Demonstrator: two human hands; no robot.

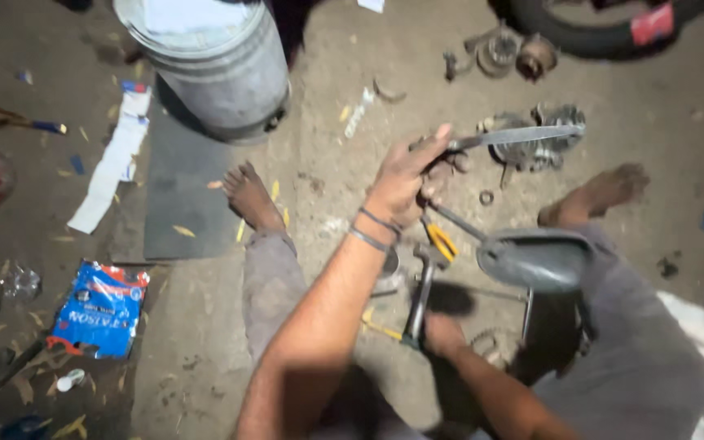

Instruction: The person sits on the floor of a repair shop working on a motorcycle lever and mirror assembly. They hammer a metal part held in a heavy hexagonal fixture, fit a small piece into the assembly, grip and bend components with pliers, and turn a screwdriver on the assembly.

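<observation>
Dirt floor (327, 187): my left hand (405, 179) grips a flat wrench (523, 134) toward two o'clock for leverage; my right hand (442, 332), blurred, clasps a hammer (421, 293) upright.

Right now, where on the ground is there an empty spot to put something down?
Bare floor shows between the metal drum and the gear parts, and also at lower left between the blue packet and the person's left leg. It is crowded between the legs, where the left hand holds a flat metal tool above the hammer and pliers.
</observation>
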